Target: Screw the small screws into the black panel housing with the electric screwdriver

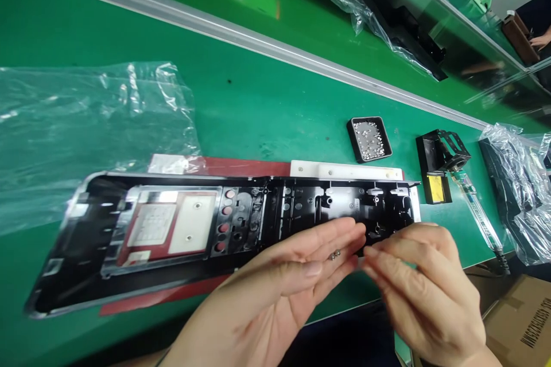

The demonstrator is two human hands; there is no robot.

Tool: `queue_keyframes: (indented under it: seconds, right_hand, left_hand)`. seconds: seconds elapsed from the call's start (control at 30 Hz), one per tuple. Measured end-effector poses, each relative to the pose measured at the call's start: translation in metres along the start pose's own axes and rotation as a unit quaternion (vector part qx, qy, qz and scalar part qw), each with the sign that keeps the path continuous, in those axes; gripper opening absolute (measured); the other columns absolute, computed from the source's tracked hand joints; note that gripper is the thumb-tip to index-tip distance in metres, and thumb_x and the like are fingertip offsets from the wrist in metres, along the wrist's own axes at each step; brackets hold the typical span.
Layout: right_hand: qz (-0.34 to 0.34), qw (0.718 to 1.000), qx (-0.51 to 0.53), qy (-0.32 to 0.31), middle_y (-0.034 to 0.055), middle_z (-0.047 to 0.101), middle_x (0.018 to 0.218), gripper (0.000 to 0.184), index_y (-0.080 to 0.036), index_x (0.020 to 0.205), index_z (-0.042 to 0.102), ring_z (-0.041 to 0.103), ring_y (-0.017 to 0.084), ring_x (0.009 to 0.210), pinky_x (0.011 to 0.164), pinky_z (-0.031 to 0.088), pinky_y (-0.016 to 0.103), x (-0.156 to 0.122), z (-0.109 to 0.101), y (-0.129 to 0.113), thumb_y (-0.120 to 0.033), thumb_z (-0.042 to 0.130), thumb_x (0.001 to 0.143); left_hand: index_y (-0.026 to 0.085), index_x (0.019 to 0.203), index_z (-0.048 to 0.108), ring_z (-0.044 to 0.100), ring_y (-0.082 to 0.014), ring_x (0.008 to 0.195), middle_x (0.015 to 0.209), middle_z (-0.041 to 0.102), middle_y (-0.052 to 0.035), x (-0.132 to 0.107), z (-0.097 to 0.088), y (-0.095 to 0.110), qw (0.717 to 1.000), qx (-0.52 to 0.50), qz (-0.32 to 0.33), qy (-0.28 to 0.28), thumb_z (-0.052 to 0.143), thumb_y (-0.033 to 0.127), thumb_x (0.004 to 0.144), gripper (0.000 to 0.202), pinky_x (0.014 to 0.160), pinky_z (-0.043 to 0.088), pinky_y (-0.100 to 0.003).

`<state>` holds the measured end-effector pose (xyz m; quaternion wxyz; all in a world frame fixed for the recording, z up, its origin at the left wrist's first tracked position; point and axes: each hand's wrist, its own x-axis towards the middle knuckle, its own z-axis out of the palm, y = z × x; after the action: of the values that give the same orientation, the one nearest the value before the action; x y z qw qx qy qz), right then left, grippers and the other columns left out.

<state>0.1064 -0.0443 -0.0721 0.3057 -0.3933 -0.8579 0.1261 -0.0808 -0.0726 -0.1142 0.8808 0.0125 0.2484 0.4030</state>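
A long black plastic housing (185,223) lies face down on a red and white jig (344,171) on the green table. My left hand (279,292) is held palm up over the housing's near edge, fingers stretched out, with two small silver screws (334,254) resting on the fingers. My right hand (422,292) is beside it on the right, its fingertips pinched together right at the left hand's fingertips, next to the screws. I cannot make out whether anything is in the pinch.
A small black tray of screws (369,138) sits behind the jig. A soldering iron stand (439,163) and iron (480,212) lie at right. Clear plastic bags (86,126) lie at left and far right (520,183). A cardboard box (520,321) stands below the table's edge.
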Motion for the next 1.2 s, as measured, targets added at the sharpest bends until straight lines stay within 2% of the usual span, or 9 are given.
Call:
queue_keyframes:
  seconds: [0.13,0.33,0.43,0.53,0.73,0.87,1.03,1.1,1.2]
  right_hand:
    - [-0.010,0.999,0.028,-0.013,0.0070,0.061,0.088,0.020,-0.006,0.094,0.065,0.050,0.011,0.085,0.070,0.045,0.027,0.004,0.012,-0.008,-0.003,0.064,0.074]
    - [-0.004,0.999,0.024,-0.024,0.0077,0.059,0.088,0.022,-0.005,0.096,0.065,0.047,0.011,0.087,0.071,0.043,0.026,-0.001,0.016,-0.004,-0.001,0.062,0.074]
    - [-0.025,0.998,0.030,-0.048,0.0097,0.059,0.094,0.027,-0.003,0.103,0.064,0.048,0.013,0.091,0.074,0.044,0.029,-0.005,0.013,-0.002,-0.001,0.060,0.076]
    - [-0.034,0.997,0.038,-0.055,0.0101,0.059,0.094,0.027,-0.003,0.102,0.063,0.049,0.014,0.093,0.075,0.043,0.029,-0.007,0.012,-0.002,-0.001,0.060,0.075]
    - [-0.031,0.997,0.031,-0.059,0.0094,0.058,0.091,0.024,-0.004,0.099,0.060,0.047,0.013,0.092,0.076,0.043,0.029,-0.011,0.012,-0.004,-0.002,0.061,0.075]
    - [-0.018,0.999,-0.027,-0.024,0.0091,0.058,0.093,0.026,-0.005,0.101,0.059,0.048,0.014,0.091,0.077,0.042,0.031,-0.016,0.008,0.006,0.000,0.060,0.075]
    - [0.020,0.990,-0.138,0.001,0.0054,0.058,0.086,0.024,-0.009,0.094,0.058,0.047,0.010,0.085,0.075,0.042,0.027,-0.020,0.003,0.030,0.000,0.064,0.073]
    - [0.016,0.990,-0.139,-0.011,0.0047,0.059,0.086,0.026,-0.010,0.096,0.058,0.047,0.010,0.086,0.075,0.042,0.028,-0.021,0.002,0.037,0.000,0.064,0.073]
    - [0.015,0.991,-0.130,-0.032,0.0044,0.059,0.088,0.026,-0.012,0.097,0.059,0.047,0.011,0.086,0.076,0.042,0.029,-0.023,-0.002,0.041,-0.002,0.064,0.073]
  left_hand:
    - [0.017,0.134,0.048,0.024,-0.0305,0.140,0.138,0.047,-0.0099,-0.003,0.009,0.009,1.000,0.001,-0.020,-0.007,0.056,0.034,0.081,0.057,0.120,0.015,-0.048]
    - [0.021,0.117,0.063,0.034,-0.0224,0.136,0.135,0.050,-0.0030,-0.007,0.020,0.020,0.998,-0.020,-0.060,0.022,0.063,0.025,0.080,0.037,0.114,0.034,-0.030]
    - [0.021,0.119,0.062,0.031,-0.0273,0.137,0.135,0.050,-0.0052,-0.008,0.018,0.014,0.999,-0.009,-0.038,0.035,0.061,0.028,0.081,0.039,0.117,0.028,-0.041]
    - [0.018,0.131,0.053,0.022,-0.0316,0.140,0.138,0.047,-0.0092,-0.008,0.013,0.006,1.000,0.007,-0.004,0.007,0.059,0.033,0.080,0.053,0.119,0.016,-0.050]
    - [0.016,0.136,0.045,0.017,-0.0328,0.141,0.140,0.044,-0.0114,-0.001,0.007,0.002,1.000,0.019,0.005,-0.011,0.058,0.036,0.078,0.063,0.119,0.010,-0.051]
    - [0.017,0.129,0.055,0.028,-0.0323,0.137,0.136,0.048,-0.0117,0.002,0.009,0.001,1.000,0.011,0.011,-0.025,0.056,0.029,0.080,0.050,0.118,0.014,-0.051]
    - [0.018,0.119,0.062,0.045,-0.0247,0.127,0.130,0.054,-0.0117,0.003,0.013,0.005,0.999,-0.005,0.033,-0.029,0.052,0.026,0.084,0.038,0.107,0.038,-0.031]
    - [0.018,0.118,0.063,0.046,-0.0236,0.126,0.127,0.056,-0.0106,0.005,0.013,0.006,0.999,-0.014,0.033,-0.031,0.054,0.026,0.083,0.037,0.103,0.041,-0.025]
    - [0.018,0.115,0.065,0.046,-0.0237,0.125,0.125,0.057,-0.0095,0.007,0.014,0.006,0.999,-0.020,0.033,-0.032,0.057,0.025,0.082,0.035,0.101,0.042,-0.024]
